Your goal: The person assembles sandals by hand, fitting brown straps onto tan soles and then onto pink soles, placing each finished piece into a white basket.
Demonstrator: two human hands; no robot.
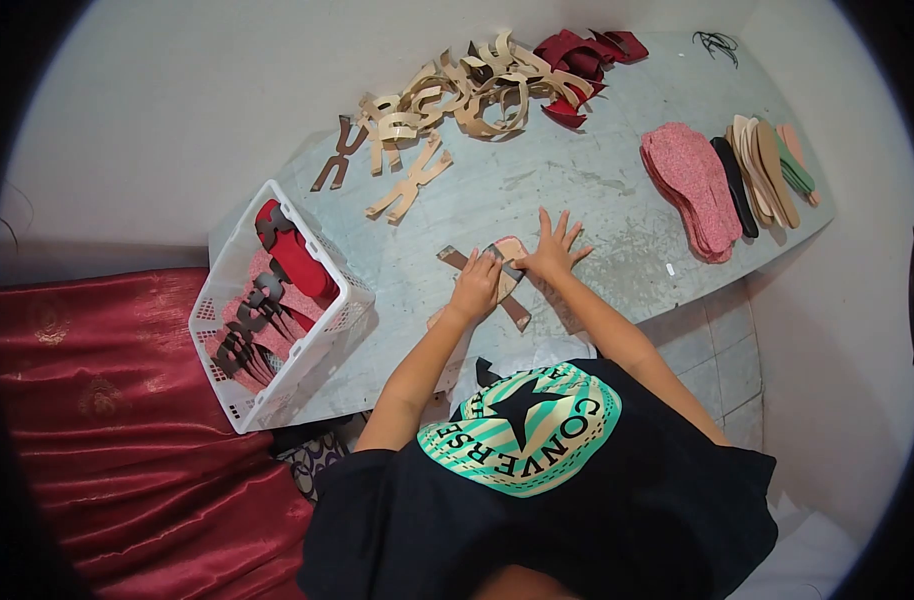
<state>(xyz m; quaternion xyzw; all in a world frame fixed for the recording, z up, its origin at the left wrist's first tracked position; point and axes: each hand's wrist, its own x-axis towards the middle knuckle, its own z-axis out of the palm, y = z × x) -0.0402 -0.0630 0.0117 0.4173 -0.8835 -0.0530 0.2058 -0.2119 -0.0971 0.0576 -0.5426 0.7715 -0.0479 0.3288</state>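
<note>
On the table in front of me lies a shoe sole (511, 253) with a brown crossed strap piece (517, 315) at it, largely covered by my hands. My left hand (476, 284) rests flat over the sole and strap, fingers extended together. Beside the sole's far end, my right hand (552, 250) is spread wide on the tabletop, its thumb side touching the edge of the sole and strap. Whether the strap passes over or under the sole at every point is hidden by the left hand.
A white plastic basket (327, 340) with red and pink soles and dark straps stands left. Beige straps (409, 185) and dark red pieces (577, 60) pile at the back. Pink soles (689, 185), black and tan soles (772, 170) stack right. Black cords (717, 45) lie far right.
</note>
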